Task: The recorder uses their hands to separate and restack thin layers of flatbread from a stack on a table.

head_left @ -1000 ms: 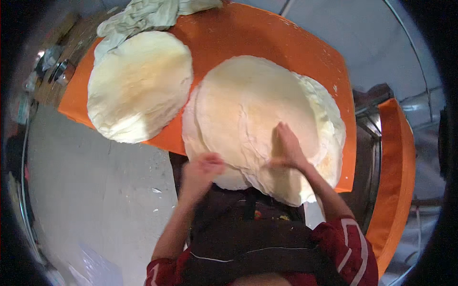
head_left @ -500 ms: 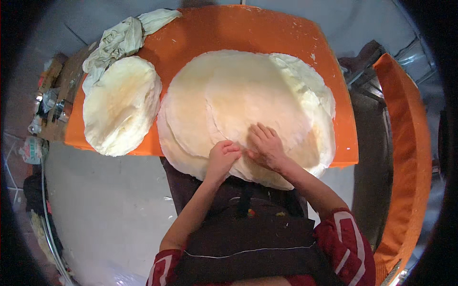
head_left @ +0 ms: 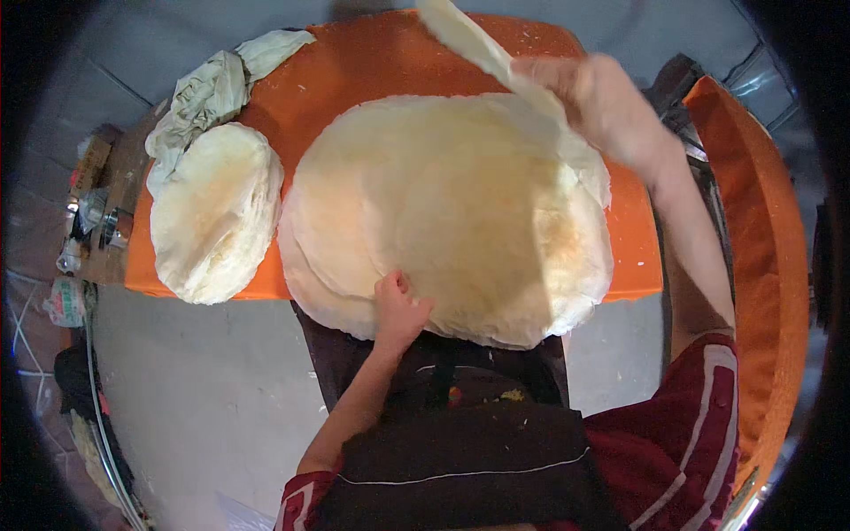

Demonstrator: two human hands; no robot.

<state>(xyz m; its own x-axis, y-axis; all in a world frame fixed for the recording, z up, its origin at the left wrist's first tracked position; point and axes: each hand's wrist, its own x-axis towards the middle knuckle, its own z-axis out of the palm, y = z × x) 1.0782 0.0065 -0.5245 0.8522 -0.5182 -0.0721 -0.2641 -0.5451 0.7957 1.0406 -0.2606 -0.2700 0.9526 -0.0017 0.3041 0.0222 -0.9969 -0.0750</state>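
Observation:
A wide pile of large, thin, pale flatbreads [head_left: 443, 203] lies in front of me on an orange-covered table. My right hand [head_left: 571, 88] is raised above the pile's far right side, blurred by motion. It grips a thin flatbread [head_left: 469, 40], seen nearly edge-on and reaching past the top of the picture. Low over the near edge of the pile, my left hand [head_left: 403, 310] rests with its fingers curled closed. Whatever those fingers may pinch is hidden. A shadow covers the middle of the pile.
Left of the pile sits a smaller stack of flatbreads [head_left: 212, 212], with a crumpled pale cloth [head_left: 208, 97] behind it. The orange table [head_left: 372, 53] bears both. An orange-covered panel [head_left: 753, 265] stands at the right, and a plastic bag [head_left: 66, 301] hangs at the far left.
My right hand has risen from the pile's near middle to the far right and now holds a flatbread. My left hand has shifted slightly left and toward me.

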